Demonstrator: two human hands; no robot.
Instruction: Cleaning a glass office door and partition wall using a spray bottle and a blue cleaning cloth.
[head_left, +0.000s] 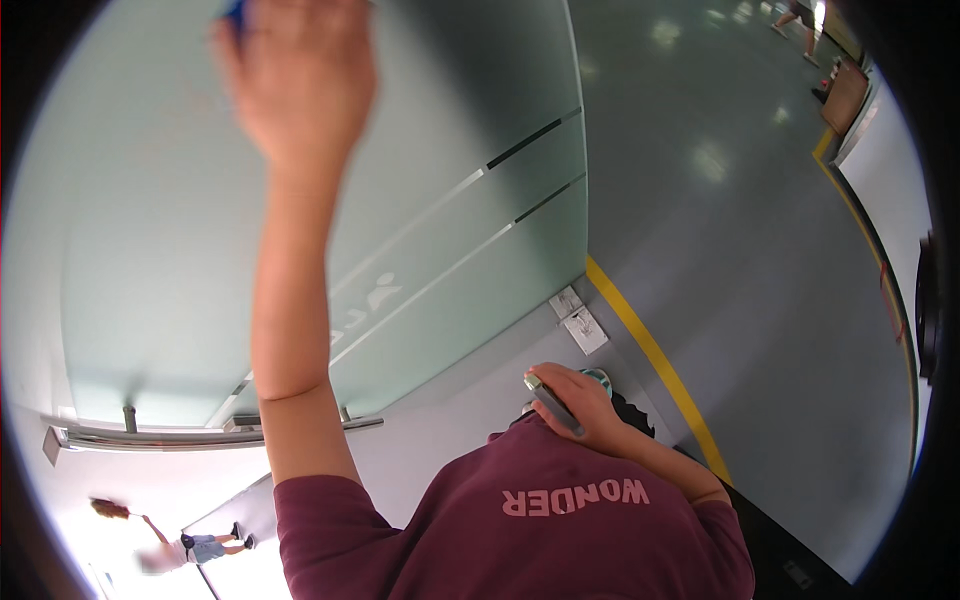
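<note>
My left hand (304, 67) is stretched up across the frosted glass panel (172, 247), blurred and cut off at the top edge of the view. Part of a blue object (237, 16) shows between its fingers; most of it is hidden, so its kind is unclear. Close to my chest, my right hand (577, 405) grips a slim grey object (555, 409) with a pale yellow-green end, whose kind I cannot tell. Clear stripes and a partly covered white marking run across the glass.
A metal bar handle (172, 437) crosses the glass. Two silvery blocks (577, 319) sit at its foot, by a yellow floor line (652, 360). A person (199, 547) at lower left raises a duster (109, 508). Another person's legs (799, 30) and a brown panel (846, 97) appear upper right.
</note>
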